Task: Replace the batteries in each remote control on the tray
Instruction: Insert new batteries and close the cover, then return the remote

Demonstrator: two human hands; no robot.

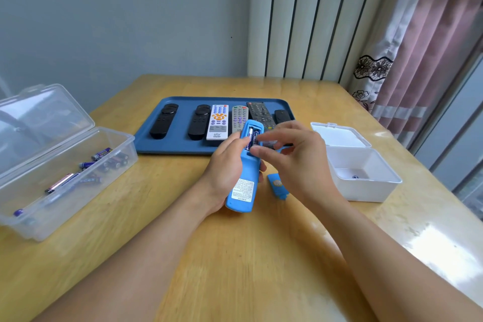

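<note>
Leftward, batteries (102, 153) in clear box (31, 227)

Two bare forearms, no sleeves, left grip (226, 165), right grip (295, 157), both ungloved, ringless

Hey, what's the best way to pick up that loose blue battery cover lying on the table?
Pinch the blue battery cover across its two long edges, coming straight down from above. It lies flat on the table, so only its narrow sides offer a hold.
</note>
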